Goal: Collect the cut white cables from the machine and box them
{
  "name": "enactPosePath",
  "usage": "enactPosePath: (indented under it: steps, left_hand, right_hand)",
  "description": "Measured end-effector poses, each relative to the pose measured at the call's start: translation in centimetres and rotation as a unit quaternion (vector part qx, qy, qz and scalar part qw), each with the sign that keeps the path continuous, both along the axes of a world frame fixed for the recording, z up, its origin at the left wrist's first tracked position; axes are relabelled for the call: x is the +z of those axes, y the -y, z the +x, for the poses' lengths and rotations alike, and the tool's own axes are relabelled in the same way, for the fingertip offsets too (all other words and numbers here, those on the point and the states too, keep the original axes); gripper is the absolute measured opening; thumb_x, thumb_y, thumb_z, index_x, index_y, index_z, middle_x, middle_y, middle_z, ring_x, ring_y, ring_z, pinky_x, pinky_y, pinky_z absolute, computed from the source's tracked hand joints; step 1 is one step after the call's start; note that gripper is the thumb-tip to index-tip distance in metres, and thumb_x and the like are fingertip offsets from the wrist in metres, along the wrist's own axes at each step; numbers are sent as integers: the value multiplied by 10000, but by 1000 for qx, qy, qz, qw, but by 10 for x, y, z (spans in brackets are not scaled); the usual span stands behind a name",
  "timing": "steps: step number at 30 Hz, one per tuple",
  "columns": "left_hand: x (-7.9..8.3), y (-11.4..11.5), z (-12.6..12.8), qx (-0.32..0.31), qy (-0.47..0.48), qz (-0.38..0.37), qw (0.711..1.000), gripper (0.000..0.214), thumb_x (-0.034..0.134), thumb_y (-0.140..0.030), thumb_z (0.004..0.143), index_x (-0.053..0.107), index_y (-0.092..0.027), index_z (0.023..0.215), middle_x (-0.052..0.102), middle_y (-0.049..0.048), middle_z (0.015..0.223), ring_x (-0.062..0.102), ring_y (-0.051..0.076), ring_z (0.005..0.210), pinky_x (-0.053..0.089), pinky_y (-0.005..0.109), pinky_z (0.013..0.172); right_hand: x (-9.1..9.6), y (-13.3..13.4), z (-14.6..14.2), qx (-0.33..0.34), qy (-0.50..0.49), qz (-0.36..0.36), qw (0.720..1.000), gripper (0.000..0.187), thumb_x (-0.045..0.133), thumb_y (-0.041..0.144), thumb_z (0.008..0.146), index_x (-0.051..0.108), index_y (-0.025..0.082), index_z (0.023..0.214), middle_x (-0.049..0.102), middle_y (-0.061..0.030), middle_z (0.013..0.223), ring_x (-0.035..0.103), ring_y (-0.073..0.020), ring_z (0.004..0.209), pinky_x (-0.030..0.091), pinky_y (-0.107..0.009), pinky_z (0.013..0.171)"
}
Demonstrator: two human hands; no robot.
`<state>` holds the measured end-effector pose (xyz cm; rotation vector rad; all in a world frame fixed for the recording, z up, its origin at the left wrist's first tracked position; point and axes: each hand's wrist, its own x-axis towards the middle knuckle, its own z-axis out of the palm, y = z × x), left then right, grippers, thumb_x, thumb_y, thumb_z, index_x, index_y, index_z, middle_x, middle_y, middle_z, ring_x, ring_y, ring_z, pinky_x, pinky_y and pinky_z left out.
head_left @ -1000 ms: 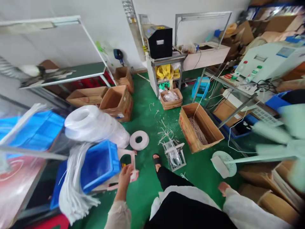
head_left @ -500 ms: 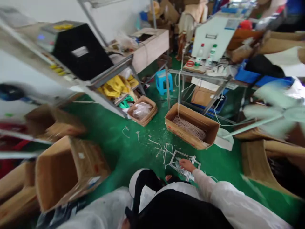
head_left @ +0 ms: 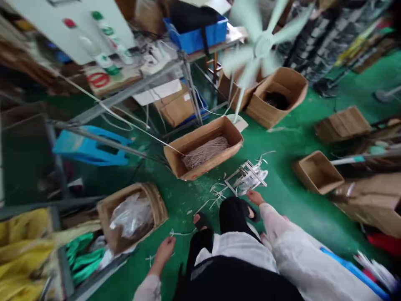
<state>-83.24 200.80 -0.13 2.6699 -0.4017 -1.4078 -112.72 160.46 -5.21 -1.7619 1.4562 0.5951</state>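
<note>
Right hand (head_left: 255,196): remained at white metal wire frame (head_left: 249,177), on green floor (head_left: 282,205) beside brown cardboard box (head_left: 203,161); grip could not be told.
Left hand (head_left: 165,249): lowered toward floor, fingers released, empty.

the right hand (head_left: 255,197) touches the near edge of a wire frame (head_left: 249,175) lying on the floor (head_left: 291,205), just ahead of the person's feet (head_left: 200,219). behind the frame, to its left, sits a carton of cord (head_left: 203,146), with string scraps (head_left: 213,195) between the two. the left hand (head_left: 164,250) is low, just right of a carton holding a plastic bag (head_left: 131,215). a stool (head_left: 90,146) lies left of the cord carton, by the legs of a metal table (head_left: 140,85) with a crate (head_left: 196,35) on top. a fan (head_left: 263,42) stands behind the cord carton; an empty carton (head_left: 318,171) sits right of the frame
</note>
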Motion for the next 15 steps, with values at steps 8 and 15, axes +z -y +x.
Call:
enactPosePath:
  steps: [8,15]
  left_hand:
    - [-106,210,30,-185,-131,-135,965,332,440,-374,893,687,-197,1023,731,94,1172,667,231,1136,493,350,1030]
    - [-248,397,-127,-269,-214,-220,913,371,490,-333,928,651,-152,1209,678,104,1288,650,180,1152,474,264,1022]
  right_hand:
    - [-92,-28,-44,-301,-49,20,952,370,543,249,874,634,165,1223,723,-87,992,683,-180,894,524,-246,785]
    - [-231,41,-69,-468,-9,-7,884,582,525,436,895,463,131,1386,682,-159,1145,698,-193,870,553,-217,566]
